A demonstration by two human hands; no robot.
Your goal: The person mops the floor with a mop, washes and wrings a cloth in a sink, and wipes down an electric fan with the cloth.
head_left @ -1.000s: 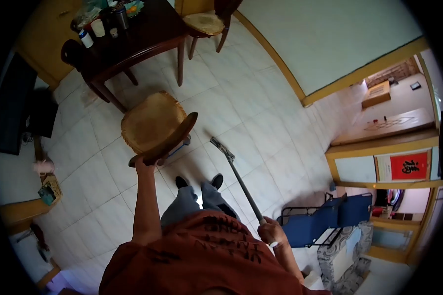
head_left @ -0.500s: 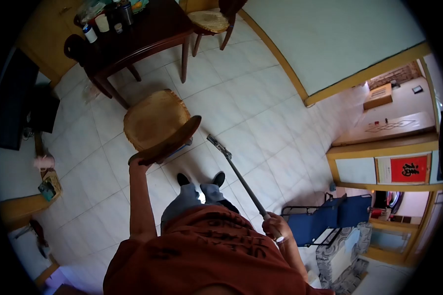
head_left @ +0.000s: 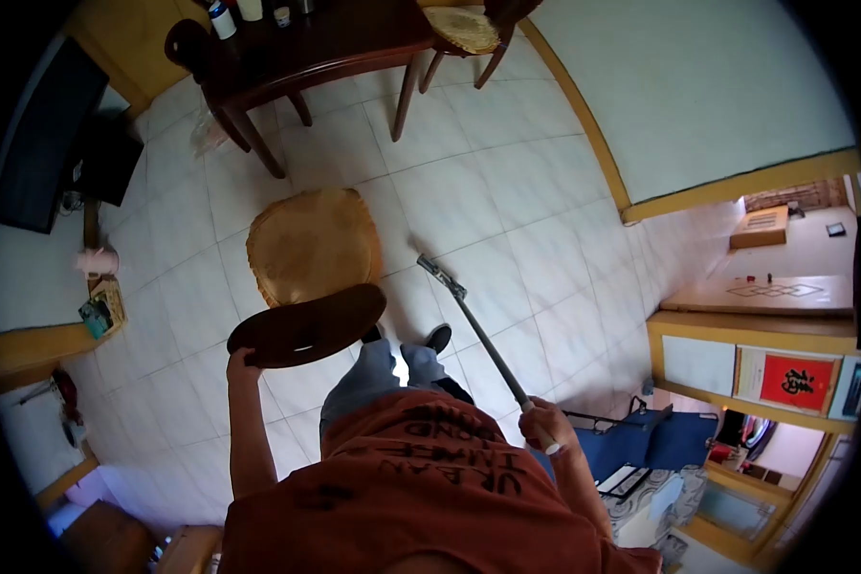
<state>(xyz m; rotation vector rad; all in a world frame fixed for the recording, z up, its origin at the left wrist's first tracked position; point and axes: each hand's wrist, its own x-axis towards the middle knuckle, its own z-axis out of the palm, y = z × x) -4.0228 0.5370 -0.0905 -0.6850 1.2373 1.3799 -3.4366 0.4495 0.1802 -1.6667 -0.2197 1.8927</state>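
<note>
Pale marbled floor tiles (head_left: 507, 191) are spreading beneath a dark wooden chair (head_left: 306, 323) with a round tan seat cover (head_left: 314, 247) — its seat facing forward, its backrest running crosswise. The left hand (head_left: 244, 360) is gripping the backrest's left end. The right hand (head_left: 547, 426) is clasping a long grey pole (head_left: 490, 349), slanting forward-left, its metal head (head_left: 442, 276) apparently near the floor — steady handling is calling for firm grips, head clear of chair.

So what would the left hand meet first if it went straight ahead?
Most likely the dark chair back, whose edge the left hand holds; depth beyond it is hard to judge.
</note>
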